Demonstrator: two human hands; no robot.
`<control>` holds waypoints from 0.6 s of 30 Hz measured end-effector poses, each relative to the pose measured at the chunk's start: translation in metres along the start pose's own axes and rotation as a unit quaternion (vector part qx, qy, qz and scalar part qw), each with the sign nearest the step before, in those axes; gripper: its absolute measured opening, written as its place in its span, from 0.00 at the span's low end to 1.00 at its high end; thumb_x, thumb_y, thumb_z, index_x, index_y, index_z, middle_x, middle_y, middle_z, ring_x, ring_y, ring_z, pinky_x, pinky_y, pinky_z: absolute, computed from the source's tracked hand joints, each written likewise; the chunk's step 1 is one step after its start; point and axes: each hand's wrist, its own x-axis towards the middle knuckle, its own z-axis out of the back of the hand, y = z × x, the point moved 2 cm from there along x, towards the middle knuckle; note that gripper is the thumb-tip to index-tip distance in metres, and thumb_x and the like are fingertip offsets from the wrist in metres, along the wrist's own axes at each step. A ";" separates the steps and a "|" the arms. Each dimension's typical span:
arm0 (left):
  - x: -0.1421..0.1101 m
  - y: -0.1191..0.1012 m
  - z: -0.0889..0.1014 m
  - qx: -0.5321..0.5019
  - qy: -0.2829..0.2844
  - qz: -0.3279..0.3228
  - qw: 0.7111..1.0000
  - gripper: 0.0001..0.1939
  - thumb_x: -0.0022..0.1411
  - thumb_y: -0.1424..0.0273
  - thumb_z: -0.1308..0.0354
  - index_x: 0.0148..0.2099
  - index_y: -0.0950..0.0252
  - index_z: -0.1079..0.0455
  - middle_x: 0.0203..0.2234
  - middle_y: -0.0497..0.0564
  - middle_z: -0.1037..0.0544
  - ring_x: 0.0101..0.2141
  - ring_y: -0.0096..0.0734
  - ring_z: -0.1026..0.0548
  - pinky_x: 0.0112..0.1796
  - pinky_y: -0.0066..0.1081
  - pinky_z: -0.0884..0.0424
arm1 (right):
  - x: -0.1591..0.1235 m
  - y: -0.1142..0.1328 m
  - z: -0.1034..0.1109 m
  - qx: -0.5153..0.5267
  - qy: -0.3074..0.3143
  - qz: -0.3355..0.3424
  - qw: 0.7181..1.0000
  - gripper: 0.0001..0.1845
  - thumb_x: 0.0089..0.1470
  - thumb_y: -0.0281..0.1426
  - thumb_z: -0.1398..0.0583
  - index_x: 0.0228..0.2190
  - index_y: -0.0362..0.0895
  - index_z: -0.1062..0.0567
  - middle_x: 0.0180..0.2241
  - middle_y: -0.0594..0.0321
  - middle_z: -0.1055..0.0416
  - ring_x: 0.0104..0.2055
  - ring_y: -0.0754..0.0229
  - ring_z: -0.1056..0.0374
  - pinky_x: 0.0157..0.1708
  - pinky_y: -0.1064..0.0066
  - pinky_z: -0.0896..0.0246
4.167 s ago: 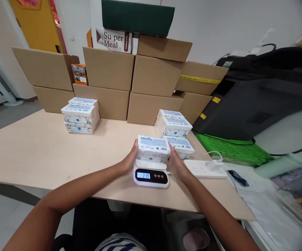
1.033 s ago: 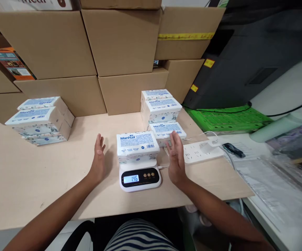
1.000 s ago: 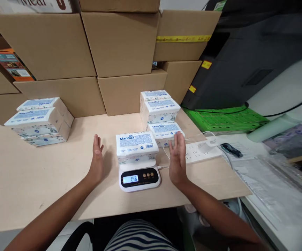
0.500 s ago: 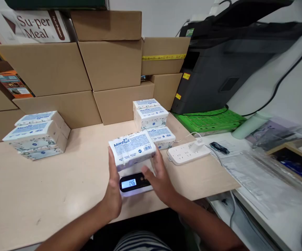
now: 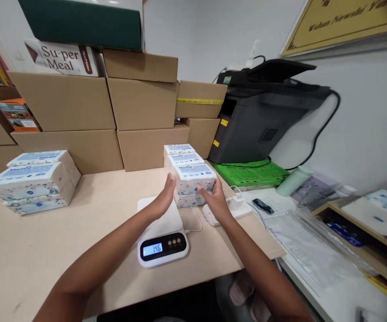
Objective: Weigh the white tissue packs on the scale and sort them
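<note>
A white printed tissue pack (image 5: 196,178) sits on top of the front of the right-hand stack, level with its neighbours. My left hand (image 5: 166,194) lies along the pack's left side, fingers stretched upward. Around its right front corner is my right hand (image 5: 216,200), thumb on the front face and fingers on the right side. Between them they hold the pack. Below my left forearm is a white digital scale (image 5: 164,250) with a lit display reading about 146; its bare plate (image 5: 146,206) is partly hidden by the forearm.
Another stack of tissue packs (image 5: 32,185) stands at the left of the table. Cardboard boxes (image 5: 143,105) line the back. A white power strip (image 5: 243,212) is right of my right hand, near a green mat (image 5: 254,173) under a dark printer (image 5: 257,120).
Both hands have carried the tissue pack from above the scale forward to the right-hand stack, where it now rests. The scale plate is uncovered, and the view has shifted upward.
</note>
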 end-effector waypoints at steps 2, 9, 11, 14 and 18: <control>-0.006 0.001 0.018 0.011 -0.003 0.072 0.997 0.53 0.71 0.29 0.65 0.86 0.52 0.65 0.83 0.51 0.66 0.81 0.49 0.62 0.78 0.55 0.63 | 0.005 -0.014 0.004 -0.023 0.013 -0.001 1.000 0.65 0.50 0.51 0.28 0.77 0.49 0.50 0.78 0.43 0.44 0.79 0.40 0.42 0.77 0.38 0.49; -0.073 0.016 0.119 0.162 -0.147 0.077 0.973 0.56 0.69 0.28 0.61 0.84 0.58 0.55 0.84 0.59 0.61 0.82 0.55 0.59 0.78 0.60 0.57 | 0.007 -0.027 0.009 -0.107 -0.017 0.033 0.994 0.65 0.51 0.52 0.30 0.78 0.43 0.53 0.79 0.36 0.50 0.81 0.35 0.50 0.77 0.38 0.50; -0.100 0.019 0.152 0.253 -0.230 0.045 0.939 0.53 0.69 0.30 0.56 0.81 0.61 0.47 0.84 0.61 0.63 0.82 0.57 0.61 0.77 0.62 0.56 | 0.005 -0.028 0.010 -0.158 -0.045 0.066 0.984 0.64 0.53 0.52 0.32 0.78 0.41 0.53 0.80 0.35 0.56 0.83 0.33 0.59 0.78 0.35 0.56; -0.140 0.009 0.204 0.372 -0.324 -0.043 0.869 0.49 0.70 0.34 0.49 0.77 0.65 0.39 0.84 0.66 0.65 0.82 0.60 0.63 0.77 0.63 0.54 | -0.001 -0.024 0.008 -0.237 -0.079 0.142 0.958 0.62 0.56 0.50 0.33 0.78 0.44 0.56 0.82 0.38 0.70 0.84 0.28 0.77 0.77 0.26 0.67; -0.183 -0.018 0.282 0.393 -0.464 -0.132 0.783 0.43 0.74 0.38 0.50 0.73 0.67 0.37 0.81 0.69 0.49 0.80 0.60 0.51 0.76 0.62 0.48 | -0.019 0.005 -0.021 -0.268 -0.091 0.282 0.917 0.61 0.61 0.48 0.33 0.79 0.54 0.63 0.82 0.46 0.81 0.83 0.27 0.88 0.74 0.18 0.71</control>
